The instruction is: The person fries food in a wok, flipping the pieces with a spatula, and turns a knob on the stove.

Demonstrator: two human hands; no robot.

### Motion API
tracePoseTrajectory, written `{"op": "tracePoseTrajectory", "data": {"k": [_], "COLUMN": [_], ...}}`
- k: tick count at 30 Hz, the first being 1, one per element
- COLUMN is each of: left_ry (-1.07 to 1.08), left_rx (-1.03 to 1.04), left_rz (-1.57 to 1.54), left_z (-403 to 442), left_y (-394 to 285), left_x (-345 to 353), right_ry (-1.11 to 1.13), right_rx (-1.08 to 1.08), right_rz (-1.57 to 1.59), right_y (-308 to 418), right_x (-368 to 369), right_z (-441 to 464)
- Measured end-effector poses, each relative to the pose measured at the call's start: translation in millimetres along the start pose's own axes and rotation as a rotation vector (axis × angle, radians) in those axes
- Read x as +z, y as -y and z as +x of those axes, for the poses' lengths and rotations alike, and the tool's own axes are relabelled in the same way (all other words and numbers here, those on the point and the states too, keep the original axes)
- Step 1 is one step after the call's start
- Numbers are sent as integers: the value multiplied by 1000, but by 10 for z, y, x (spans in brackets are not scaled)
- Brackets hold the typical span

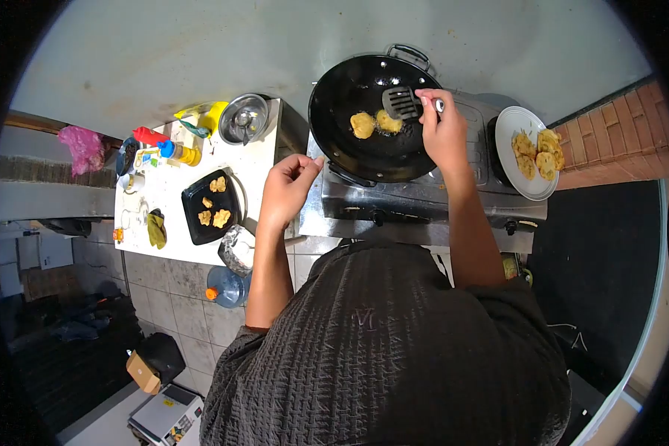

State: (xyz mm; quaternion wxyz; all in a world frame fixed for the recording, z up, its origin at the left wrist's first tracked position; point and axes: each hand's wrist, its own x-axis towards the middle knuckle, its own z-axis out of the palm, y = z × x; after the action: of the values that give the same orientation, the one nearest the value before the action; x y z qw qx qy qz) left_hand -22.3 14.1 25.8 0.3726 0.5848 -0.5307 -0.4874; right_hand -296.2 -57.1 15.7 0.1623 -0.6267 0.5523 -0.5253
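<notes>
A black wok (342,156) sits on the metal stove, with two yellow patties (362,125) in its oil. My right hand (444,128) grips a slotted spatula (401,102), whose blade touches or overlaps the right-hand patty (389,122). Beside the wok's lower left rim is my left hand (290,186), its thumb and forefinger brought close together; whether anything is between them is too small to make out. Right of the wok, a white plate (507,152) bears several fried patties (546,152).
On the white table (156,249) at left are a black tray (193,197) with several battered pieces, a metal bowl (243,119), a red bottle (149,135) and a yellow bottle (189,154). A blue water jug (230,288) stands on the floor below. A brick wall (609,134) rises at right.
</notes>
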Motion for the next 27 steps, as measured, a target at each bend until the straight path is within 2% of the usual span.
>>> {"op": "tracePoseTrajectory", "data": {"k": [5, 12, 22, 27], "left_ry": [-4, -23, -16, -6], "left_rx": [-23, 17, 2, -33], "left_rz": [5, -24, 2, 0], "left_z": [-29, -30, -41, -38], "left_y": [-19, 45, 2, -5], "left_x": [-19, -3, 2, -13], "right_ry": [-56, 48, 108, 57], "right_rx": [-110, -20, -19, -26], "right_rz": [58, 83, 103, 100], "right_y": [75, 94, 128, 74], "right_x": [51, 92, 88, 49], "right_z": [-22, -139, -126, -95]}}
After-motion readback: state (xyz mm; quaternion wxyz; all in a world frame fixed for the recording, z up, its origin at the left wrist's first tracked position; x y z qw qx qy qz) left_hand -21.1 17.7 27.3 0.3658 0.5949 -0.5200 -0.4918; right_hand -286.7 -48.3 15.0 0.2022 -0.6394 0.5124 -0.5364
